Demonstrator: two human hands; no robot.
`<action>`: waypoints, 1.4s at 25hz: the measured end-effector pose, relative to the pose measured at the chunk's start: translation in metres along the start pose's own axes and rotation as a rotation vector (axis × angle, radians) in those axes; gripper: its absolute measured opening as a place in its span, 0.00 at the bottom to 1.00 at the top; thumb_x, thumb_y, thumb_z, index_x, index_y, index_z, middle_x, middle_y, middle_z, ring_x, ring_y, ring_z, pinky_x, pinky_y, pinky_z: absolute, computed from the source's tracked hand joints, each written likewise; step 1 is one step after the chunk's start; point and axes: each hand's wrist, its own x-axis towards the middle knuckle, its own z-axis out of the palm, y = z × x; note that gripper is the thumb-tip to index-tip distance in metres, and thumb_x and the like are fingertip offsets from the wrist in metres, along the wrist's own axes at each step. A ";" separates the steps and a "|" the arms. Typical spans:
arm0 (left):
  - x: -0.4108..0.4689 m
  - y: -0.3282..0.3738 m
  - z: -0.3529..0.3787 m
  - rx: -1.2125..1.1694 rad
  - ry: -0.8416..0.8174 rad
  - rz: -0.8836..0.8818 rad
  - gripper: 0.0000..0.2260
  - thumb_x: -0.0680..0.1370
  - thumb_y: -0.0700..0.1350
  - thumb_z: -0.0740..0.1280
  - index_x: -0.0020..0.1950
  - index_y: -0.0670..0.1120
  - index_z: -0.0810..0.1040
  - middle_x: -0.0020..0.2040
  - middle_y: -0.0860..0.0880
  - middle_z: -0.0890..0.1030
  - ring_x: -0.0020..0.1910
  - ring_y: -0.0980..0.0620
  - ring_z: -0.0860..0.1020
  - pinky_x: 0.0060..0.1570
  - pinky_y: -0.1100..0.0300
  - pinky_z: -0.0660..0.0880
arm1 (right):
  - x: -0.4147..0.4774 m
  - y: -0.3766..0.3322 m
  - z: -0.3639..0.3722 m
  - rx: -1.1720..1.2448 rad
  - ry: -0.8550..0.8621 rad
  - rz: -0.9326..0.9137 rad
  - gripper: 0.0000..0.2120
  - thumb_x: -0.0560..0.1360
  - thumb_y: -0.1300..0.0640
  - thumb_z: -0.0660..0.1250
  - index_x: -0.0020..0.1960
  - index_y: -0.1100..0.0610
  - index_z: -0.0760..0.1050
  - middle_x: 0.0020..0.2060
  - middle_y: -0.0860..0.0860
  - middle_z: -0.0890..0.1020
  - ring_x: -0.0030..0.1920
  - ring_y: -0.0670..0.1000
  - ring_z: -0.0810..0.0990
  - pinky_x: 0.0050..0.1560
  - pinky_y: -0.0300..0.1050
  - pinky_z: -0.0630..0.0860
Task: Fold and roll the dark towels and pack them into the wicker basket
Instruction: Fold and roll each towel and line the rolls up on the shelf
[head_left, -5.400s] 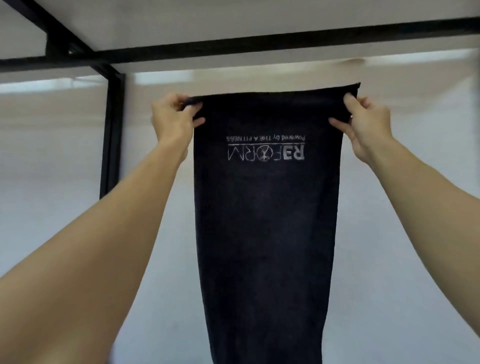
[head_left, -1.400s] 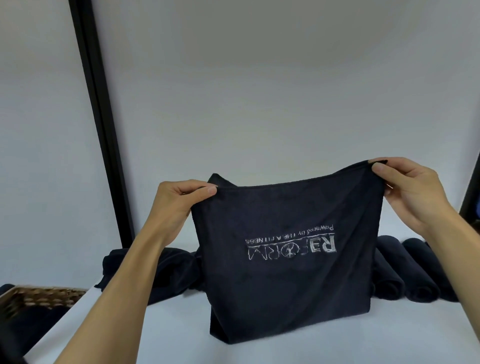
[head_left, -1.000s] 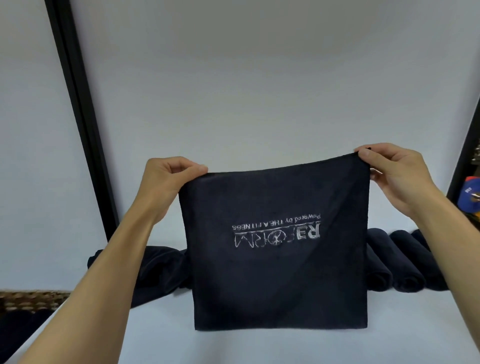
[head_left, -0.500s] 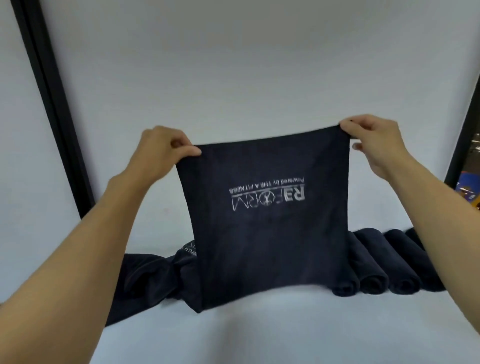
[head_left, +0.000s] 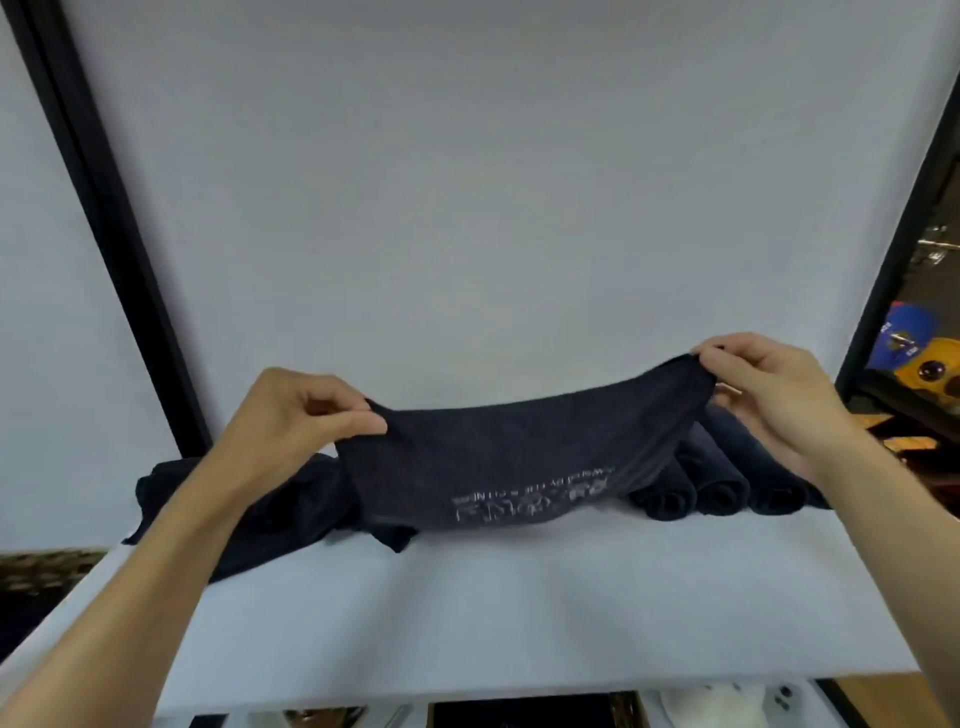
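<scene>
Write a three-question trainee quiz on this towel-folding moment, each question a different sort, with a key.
1. True or false: the held towel is already rolled.
2. Multiple choice: the rolled towels lie (A) in the basket, (B) on the table at right behind the held towel, (C) on the floor.
3. Fill in: the left hand and right hand each pinch a top ____ of the held towel.

Key
1. False: it is spread between the hands, its lower part resting on the table, printed lettering showing.
2. B.
3. Corner.
</scene>
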 end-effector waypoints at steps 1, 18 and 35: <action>-0.016 -0.014 0.007 -0.050 -0.051 -0.066 0.04 0.66 0.39 0.77 0.34 0.42 0.84 0.35 0.47 0.84 0.35 0.53 0.80 0.38 0.68 0.75 | -0.014 0.018 -0.007 -0.056 -0.047 0.068 0.21 0.56 0.43 0.81 0.42 0.54 0.85 0.41 0.52 0.84 0.44 0.50 0.80 0.45 0.41 0.78; 0.036 -0.084 0.066 0.089 -0.087 -0.205 0.03 0.74 0.43 0.73 0.41 0.48 0.86 0.40 0.54 0.85 0.42 0.58 0.82 0.48 0.63 0.75 | -0.003 0.085 0.000 -0.526 0.048 0.233 0.04 0.75 0.59 0.71 0.47 0.52 0.84 0.35 0.47 0.82 0.33 0.45 0.76 0.40 0.43 0.75; 0.096 -0.183 0.146 1.103 -0.369 0.040 0.19 0.83 0.55 0.49 0.56 0.55 0.80 0.59 0.55 0.79 0.66 0.49 0.68 0.64 0.47 0.57 | 0.014 0.204 0.184 -1.174 -0.585 -0.009 0.24 0.82 0.42 0.53 0.76 0.47 0.60 0.74 0.47 0.65 0.74 0.52 0.62 0.72 0.53 0.56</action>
